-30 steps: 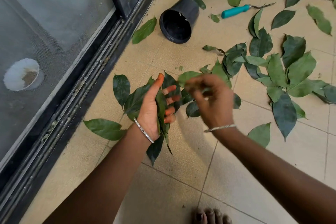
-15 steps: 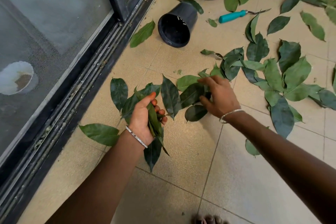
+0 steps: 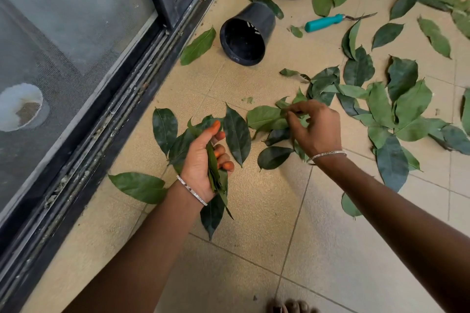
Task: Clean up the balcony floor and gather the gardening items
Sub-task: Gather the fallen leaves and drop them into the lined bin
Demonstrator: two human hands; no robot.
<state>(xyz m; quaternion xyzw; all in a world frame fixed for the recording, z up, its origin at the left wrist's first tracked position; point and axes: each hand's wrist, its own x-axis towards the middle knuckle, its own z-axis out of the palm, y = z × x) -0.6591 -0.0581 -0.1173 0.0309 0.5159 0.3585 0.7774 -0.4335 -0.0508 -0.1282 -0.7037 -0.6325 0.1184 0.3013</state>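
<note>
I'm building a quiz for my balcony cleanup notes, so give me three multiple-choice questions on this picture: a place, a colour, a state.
1. Where is the black pot? A, on its side by the door track; B, upright on a shelf; C, inside a bucket.
2. The handle of the garden tool is: A, red; B, teal; C, yellow.
3. The left hand: A, lies open and empty; B, holds a bundle of leaves; C, grips the tool.
Answers: 1 A, its open mouth faces sideways; 2 B, the handle is plainly teal; 3 B, the fingers curl round stacked leaves.
</note>
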